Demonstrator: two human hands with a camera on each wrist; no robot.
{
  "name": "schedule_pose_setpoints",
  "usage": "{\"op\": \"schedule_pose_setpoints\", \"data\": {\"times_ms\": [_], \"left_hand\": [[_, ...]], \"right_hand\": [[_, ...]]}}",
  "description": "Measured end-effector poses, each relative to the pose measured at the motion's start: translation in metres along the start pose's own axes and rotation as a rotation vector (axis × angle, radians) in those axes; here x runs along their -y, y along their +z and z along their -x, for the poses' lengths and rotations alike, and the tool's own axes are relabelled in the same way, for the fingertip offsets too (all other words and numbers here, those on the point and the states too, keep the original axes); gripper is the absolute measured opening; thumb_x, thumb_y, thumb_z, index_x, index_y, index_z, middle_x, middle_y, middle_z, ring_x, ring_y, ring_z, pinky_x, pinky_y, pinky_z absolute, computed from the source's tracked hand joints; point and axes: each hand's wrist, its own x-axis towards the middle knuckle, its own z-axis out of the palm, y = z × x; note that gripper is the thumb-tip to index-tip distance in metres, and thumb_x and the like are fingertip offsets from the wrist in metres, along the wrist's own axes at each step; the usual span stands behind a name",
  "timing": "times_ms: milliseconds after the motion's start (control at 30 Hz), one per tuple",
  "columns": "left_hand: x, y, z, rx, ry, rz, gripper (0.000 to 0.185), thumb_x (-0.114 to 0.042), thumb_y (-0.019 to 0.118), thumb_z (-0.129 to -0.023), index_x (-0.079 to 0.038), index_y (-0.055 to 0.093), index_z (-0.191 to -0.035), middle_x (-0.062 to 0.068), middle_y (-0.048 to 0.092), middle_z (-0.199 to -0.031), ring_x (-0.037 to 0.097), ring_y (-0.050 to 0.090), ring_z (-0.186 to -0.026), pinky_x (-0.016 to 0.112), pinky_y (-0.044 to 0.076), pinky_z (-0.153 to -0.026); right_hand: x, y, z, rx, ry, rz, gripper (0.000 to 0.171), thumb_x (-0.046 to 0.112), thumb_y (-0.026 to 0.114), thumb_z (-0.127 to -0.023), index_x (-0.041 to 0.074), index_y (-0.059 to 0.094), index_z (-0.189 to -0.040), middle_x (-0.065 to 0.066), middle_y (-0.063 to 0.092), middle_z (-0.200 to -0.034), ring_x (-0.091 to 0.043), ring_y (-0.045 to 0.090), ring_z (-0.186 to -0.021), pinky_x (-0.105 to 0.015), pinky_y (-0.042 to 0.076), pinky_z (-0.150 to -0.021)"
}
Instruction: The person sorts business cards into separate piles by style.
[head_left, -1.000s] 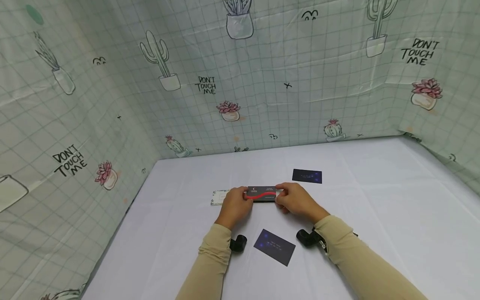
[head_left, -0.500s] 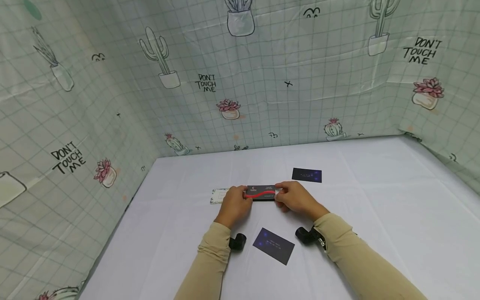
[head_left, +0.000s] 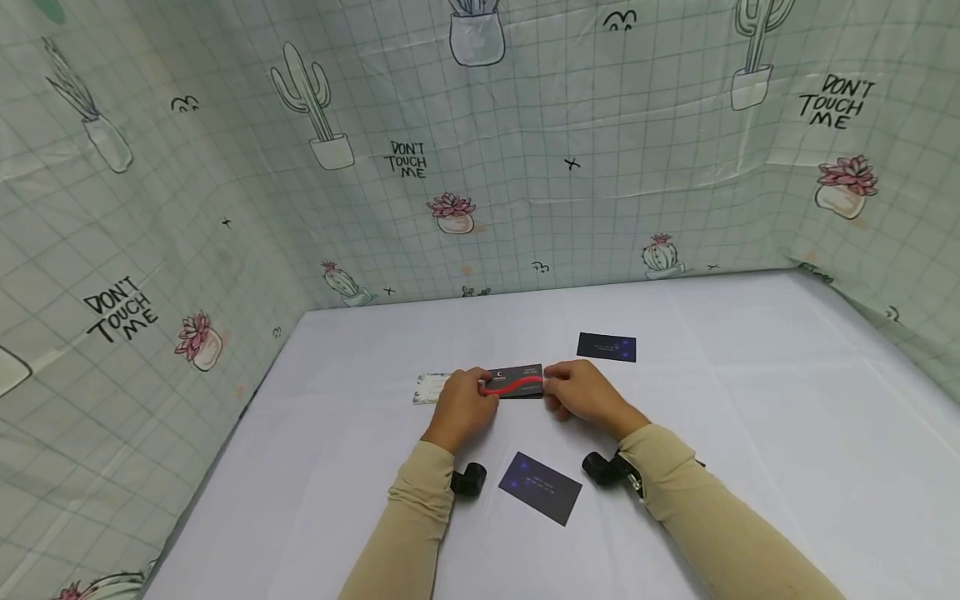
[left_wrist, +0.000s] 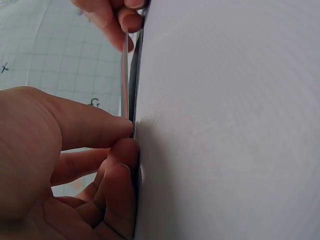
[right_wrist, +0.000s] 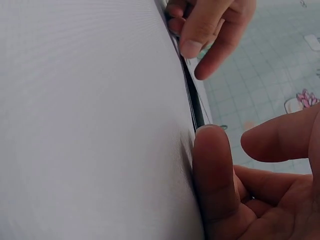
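Note:
Mid-table, a dark grey business card with a red wave [head_left: 517, 381] lies between both hands, over another dark edge. My left hand [head_left: 462, 408] pinches its left end between thumb and fingers. My right hand [head_left: 588, 393] is at the card's right end, its fingertips beside the edge. In the right wrist view the right thumb and fingers [right_wrist: 212, 165] stand apart; a fingertip seems to touch the card's end. The left wrist view shows the upper card edge [left_wrist: 125, 75] raised off the dark one below. A white leaf-bordered card [head_left: 430, 388] lies partly behind the left hand.
A dark card with blue spots [head_left: 540, 489] lies nearer, between the forearms. Another such card [head_left: 607, 347] lies beyond the right hand. White cloth covers the table [head_left: 712, 367]. A printed curtain [head_left: 525, 125] hangs behind and at both sides.
The upper card with the red wave has tilted, its right end rising a little. My right fingertips have shifted slightly at its right edge. The other cards lie as before.

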Motion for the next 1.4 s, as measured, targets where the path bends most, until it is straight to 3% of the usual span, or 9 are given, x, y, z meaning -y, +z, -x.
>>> {"op": "schedule_pose_setpoints", "data": {"times_ms": [333, 800, 1067, 1233, 1400], "left_hand": [[0.002, -0.001, 0.000, 0.022, -0.027, 0.038, 0.033, -0.004, 0.069, -0.083, 0.000, 0.071, -0.115, 0.004, 0.056, -0.081, 0.017, 0.048, -0.076, 0.032, 0.041, -0.068], [0.002, 0.002, -0.003, -0.013, 0.017, 0.012, 0.028, -0.006, 0.071, -0.083, -0.001, 0.073, -0.110, 0.004, 0.059, -0.081, 0.018, 0.051, -0.075, 0.033, 0.043, -0.068], [0.002, 0.002, -0.005, -0.024, -0.006, 0.058, 0.025, -0.010, 0.072, -0.085, -0.004, 0.073, -0.110, 0.002, 0.063, -0.080, 0.016, 0.054, -0.074, 0.031, 0.044, -0.067], [0.000, 0.002, -0.003, 0.008, -0.016, 0.113, 0.022, -0.014, 0.070, -0.090, -0.007, 0.074, -0.110, -0.001, 0.059, -0.078, 0.015, 0.051, -0.070, 0.031, 0.042, -0.065], [-0.005, 0.001, -0.002, 0.092, 0.044, 0.196, 0.022, -0.016, 0.069, -0.094, -0.007, 0.072, -0.114, -0.002, 0.061, -0.079, 0.012, 0.052, -0.066, 0.028, 0.042, -0.061]], "right_hand": [[0.000, 0.000, 0.001, 0.003, 0.020, -0.022, 0.040, 0.006, 0.051, -0.095, -0.011, 0.059, -0.130, -0.009, 0.068, -0.080, -0.016, 0.064, -0.061, -0.031, 0.054, -0.061], [-0.001, 0.000, -0.002, 0.024, -0.004, 0.010, 0.037, 0.009, 0.052, -0.096, -0.010, 0.063, -0.125, -0.008, 0.066, -0.076, -0.014, 0.063, -0.059, -0.029, 0.052, -0.059], [-0.002, -0.002, 0.000, 0.026, -0.012, -0.003, 0.037, 0.012, 0.054, -0.097, -0.008, 0.063, -0.127, -0.009, 0.068, -0.083, -0.016, 0.065, -0.064, -0.030, 0.054, -0.063], [-0.002, -0.003, 0.006, 0.046, -0.024, -0.061, 0.036, 0.012, 0.054, -0.097, -0.007, 0.063, -0.125, -0.011, 0.069, -0.088, -0.018, 0.067, -0.070, -0.032, 0.056, -0.067], [0.000, -0.012, 0.015, 0.053, -0.063, -0.069, 0.033, 0.013, 0.053, -0.098, -0.006, 0.064, -0.123, -0.014, 0.069, -0.098, -0.020, 0.067, -0.078, -0.035, 0.056, -0.067]]}}
